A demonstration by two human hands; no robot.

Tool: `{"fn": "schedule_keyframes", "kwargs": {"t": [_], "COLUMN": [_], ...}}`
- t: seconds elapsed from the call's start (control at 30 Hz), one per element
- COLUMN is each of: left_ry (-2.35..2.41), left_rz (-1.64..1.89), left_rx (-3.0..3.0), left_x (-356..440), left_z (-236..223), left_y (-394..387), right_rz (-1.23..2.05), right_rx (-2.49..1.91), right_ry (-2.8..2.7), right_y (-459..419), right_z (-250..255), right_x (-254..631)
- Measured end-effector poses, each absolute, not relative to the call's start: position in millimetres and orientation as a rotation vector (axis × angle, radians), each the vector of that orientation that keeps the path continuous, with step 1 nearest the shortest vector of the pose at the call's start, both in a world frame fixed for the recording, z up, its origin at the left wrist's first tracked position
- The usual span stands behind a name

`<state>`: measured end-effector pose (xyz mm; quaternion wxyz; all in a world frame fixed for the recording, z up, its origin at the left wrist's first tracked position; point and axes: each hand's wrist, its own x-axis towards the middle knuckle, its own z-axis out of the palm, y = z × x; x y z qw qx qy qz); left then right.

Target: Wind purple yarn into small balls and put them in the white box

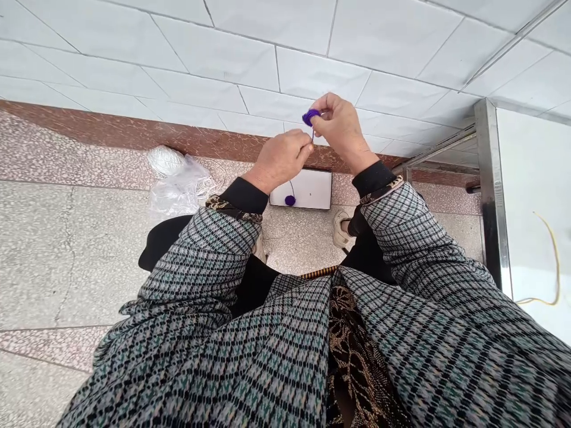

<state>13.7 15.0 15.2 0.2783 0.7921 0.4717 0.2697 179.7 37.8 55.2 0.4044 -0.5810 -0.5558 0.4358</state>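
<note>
Above the white box (pixel 307 181), my right hand (pixel 342 126) grasps purple yarnwork (pixel 309 116); my left hand (pixel 281 156) pinches its strand (pixel 313 136); inside lies a purple ball (pixel 289 201).

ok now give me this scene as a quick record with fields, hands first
right hand: holds a small purple yarn piece, raised near the wall
left hand: closed beside it, at the purple strand
box: open white box on the floor, below the hands
in box: purple yarn ball
left of box: white yarn and a clear plastic bag
far right: yellow strand on a white surface
</note>
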Motion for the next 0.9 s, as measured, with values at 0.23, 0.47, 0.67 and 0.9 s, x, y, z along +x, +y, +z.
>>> {"fn": "schedule_keyframes", "kwargs": {"t": [0.23,0.47,0.67,0.9], "left_ry": [1.187,0.950,1.259,0.895], "left_rz": [0.866,0.656,0.872,0.575], "left_rx": [1.835,1.952,1.810,1.942], "left_x": [-9.3,9.8,-5.5,8.2], "left_z": [22.5,37.6,33.8,48.2], "left_y": [31.9,8.3,26.1,3.8], "right_rz": [1.729,1.353,1.757,1.462], "right_rx": [-1.233,-1.397,-1.362,-1.250], "right_ry": [-1.227,-1.320,-1.303,-1.248], "right_y": [20.4,30.2,15.0,30.6], "right_z": [78.7,76.9,87.9,74.3], "right_x": [181.9,184.1,191.9,186.4]}}
